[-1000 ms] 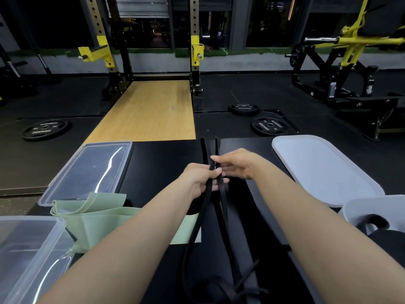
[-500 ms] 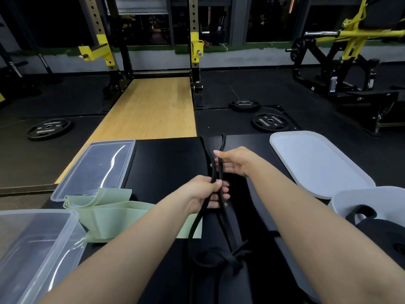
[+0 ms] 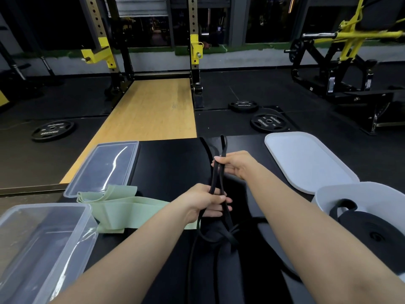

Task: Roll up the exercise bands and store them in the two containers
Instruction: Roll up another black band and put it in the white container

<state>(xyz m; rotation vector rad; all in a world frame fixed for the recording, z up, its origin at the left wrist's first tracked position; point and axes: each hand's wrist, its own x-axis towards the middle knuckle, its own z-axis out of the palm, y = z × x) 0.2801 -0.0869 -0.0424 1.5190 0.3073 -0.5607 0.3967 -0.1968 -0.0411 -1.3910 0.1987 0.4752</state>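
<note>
A long black exercise band (image 3: 217, 174) runs in doubled strands down the middle of the black table. My right hand (image 3: 235, 164) pinches its strands near the far end. My left hand (image 3: 207, 202) grips the same strands closer to me; below it the band twists and loops toward the table's near edge. A pale green band (image 3: 122, 208) lies flat and loosely folded at the left. A clear plastic container (image 3: 43, 244) stands at the near left. A white container (image 3: 363, 196) at the near right holds a rolled black band (image 3: 370, 229).
A clear lid (image 3: 105, 167) lies behind the green band and a white lid (image 3: 306, 161) behind the white container. Beyond the table are a wooden lifting platform (image 3: 153, 110), a yellow and black rack, weight plates (image 3: 52, 130) on the floor and a machine at right.
My left hand has slid along the black band toward me, widening the gap between my hands. My right hand stays near the far end. The view has tilted slightly.
</note>
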